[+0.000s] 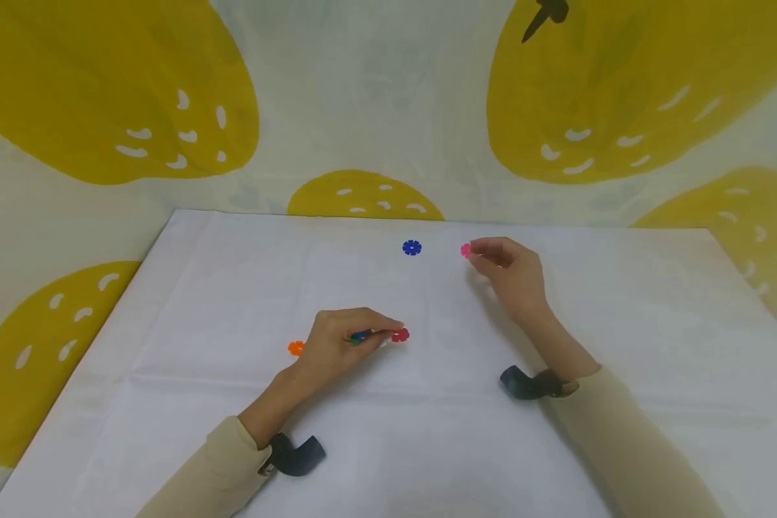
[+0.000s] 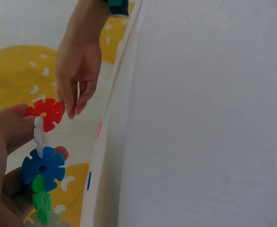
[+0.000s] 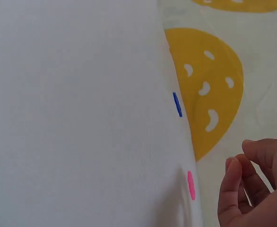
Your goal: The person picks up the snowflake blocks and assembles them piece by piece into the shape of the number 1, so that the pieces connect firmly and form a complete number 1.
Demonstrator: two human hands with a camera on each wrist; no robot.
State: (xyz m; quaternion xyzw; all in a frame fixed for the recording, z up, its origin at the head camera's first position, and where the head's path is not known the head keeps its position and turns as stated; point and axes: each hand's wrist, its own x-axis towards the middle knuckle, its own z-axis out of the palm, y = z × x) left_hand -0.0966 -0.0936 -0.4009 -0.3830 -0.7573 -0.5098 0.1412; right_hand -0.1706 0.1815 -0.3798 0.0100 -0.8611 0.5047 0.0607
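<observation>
My left hand (image 1: 337, 342) pinches a chain of interlocked plastic snowflake discs between thumb and fingers. In the left wrist view the chain runs from a red disc (image 2: 47, 113) through a white disc (image 2: 40, 135), a blue disc (image 2: 43, 169) and a green disc (image 2: 42, 198) to a pale one at the frame's bottom. My right hand (image 1: 514, 277) hovers by a pink snowflake disc (image 1: 465, 250) on the table. The right wrist view shows its bent fingers apart from that pink disc (image 3: 191, 185), with nothing visible between them.
A dark blue snowflake disc (image 1: 411, 247) lies flat near the table's back edge, left of the pink one. An orange disc (image 1: 296, 348) shows beside my left hand; whether it joins the chain cannot be told. White cloth covers the table (image 1: 388, 446). Behind hangs a yellow-patterned curtain (image 1: 375, 86).
</observation>
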